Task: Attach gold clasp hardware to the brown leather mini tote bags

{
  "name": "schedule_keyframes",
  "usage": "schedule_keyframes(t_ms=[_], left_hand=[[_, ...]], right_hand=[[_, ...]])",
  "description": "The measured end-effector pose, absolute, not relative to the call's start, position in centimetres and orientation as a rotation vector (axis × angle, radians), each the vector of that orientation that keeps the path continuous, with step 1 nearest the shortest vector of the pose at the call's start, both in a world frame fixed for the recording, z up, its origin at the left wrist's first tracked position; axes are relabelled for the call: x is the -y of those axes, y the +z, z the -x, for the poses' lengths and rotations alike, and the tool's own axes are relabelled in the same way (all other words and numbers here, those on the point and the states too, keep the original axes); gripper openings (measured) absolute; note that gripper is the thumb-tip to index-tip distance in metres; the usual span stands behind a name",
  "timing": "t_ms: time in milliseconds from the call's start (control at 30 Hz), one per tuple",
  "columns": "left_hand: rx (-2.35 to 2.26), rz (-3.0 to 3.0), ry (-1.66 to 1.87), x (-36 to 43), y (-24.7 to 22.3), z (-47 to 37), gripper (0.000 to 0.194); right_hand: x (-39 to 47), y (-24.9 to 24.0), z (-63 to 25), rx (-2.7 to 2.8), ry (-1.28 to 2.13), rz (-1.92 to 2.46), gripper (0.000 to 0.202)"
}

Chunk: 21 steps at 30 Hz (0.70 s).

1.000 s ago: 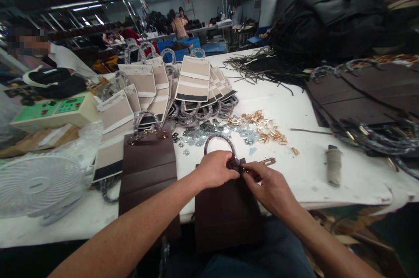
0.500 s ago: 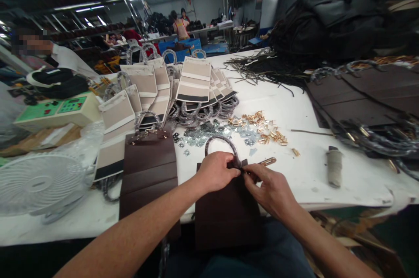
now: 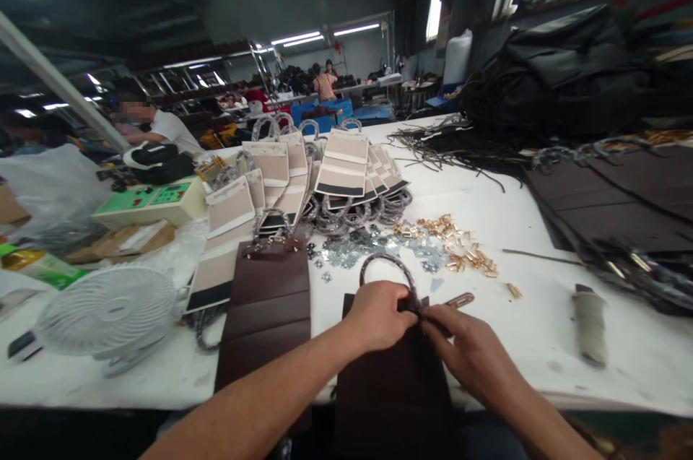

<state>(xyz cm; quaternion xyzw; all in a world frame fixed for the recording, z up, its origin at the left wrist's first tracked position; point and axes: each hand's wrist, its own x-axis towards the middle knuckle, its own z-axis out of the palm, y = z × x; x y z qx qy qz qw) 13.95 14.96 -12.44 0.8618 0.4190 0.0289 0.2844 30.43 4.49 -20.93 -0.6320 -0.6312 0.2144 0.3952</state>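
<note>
A dark brown bag panel [image 3: 393,395] hangs over the table's front edge, with a plastic-wrapped handle [image 3: 387,258] arching from its top. My left hand [image 3: 382,315] is closed around the foot of this handle, thumb pressing at the panel's upper edge. Against it, my right hand [image 3: 468,341] pinches at the same spot; the small piece between its fingertips is hidden. Just behind the right fingers, a flat slotted copper-coloured piece [image 3: 459,300] sticks out; whether it is held or lies there I cannot tell. A second brown panel [image 3: 265,308] with a handle lies to the left.
Beige panels [image 3: 341,157] with wrapped handles are stacked behind. Silver plates [image 3: 351,250] and gold fittings [image 3: 471,258] lie scattered ahead. A white fan [image 3: 108,308] stands left, a wrapped grey cylinder [image 3: 590,326] right. More brown panels [image 3: 611,193] lie far right. A person [image 3: 167,128] sits back left.
The camera view has tilted up and turned left, so everything sits lower and further right. Both hands stay together at the handle's foot, with little change in grip.
</note>
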Motion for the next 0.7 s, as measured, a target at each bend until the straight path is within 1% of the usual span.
schedule_keyframes(t_ms=[100,200,333,367,400,467,500,533,600,700], left_hand=[[-1.125,-2.317,0.104,-14.8,-12.3,-13.8,0.022],[-1.1,-2.331,0.16,-14.5,-12.2,-13.6,0.022],[-1.081,-2.31,0.225,-13.8,-12.2,-13.2,0.02],[-1.075,-2.298,0.229,-13.7,-12.2,-13.2,0.018],[-1.067,-2.291,0.231,-13.5,-12.2,-13.1,0.018],[-1.045,-2.288,0.226,-13.4,-12.0,-12.9,0.017],[-1.026,-2.288,0.221,-13.3,-11.8,-12.8,0.017],[-1.001,-2.289,0.214,-13.2,-11.6,-12.7,0.016],[-0.963,-2.323,0.231,-13.2,-11.0,-12.4,0.015],[-0.944,-2.452,0.328,-13.1,-10.0,-11.6,0.021]], right_hand=[[-4.8,-20.7,-30.8,1.491,0.706,1.564,0.015],[-5.0,-19.9,-30.8,1.433,0.869,1.617,0.013],[-5.2,-19.2,-30.2,1.405,0.919,1.717,0.016],[-5.3,-19.1,-30.1,1.391,0.924,1.702,0.021],[-5.4,-19.1,-30.1,1.364,0.953,1.669,0.031],[-5.5,-19.0,-30.3,1.302,1.066,1.586,0.054],[-5.5,-18.9,-30.7,1.286,1.123,1.562,0.063],[-5.3,-18.7,-31.1,1.286,1.156,1.563,0.068],[-4.6,-18.6,-32.2,1.309,1.063,1.633,0.07],[-2.6,-19.5,-33.2,1.185,0.711,1.665,0.078]])
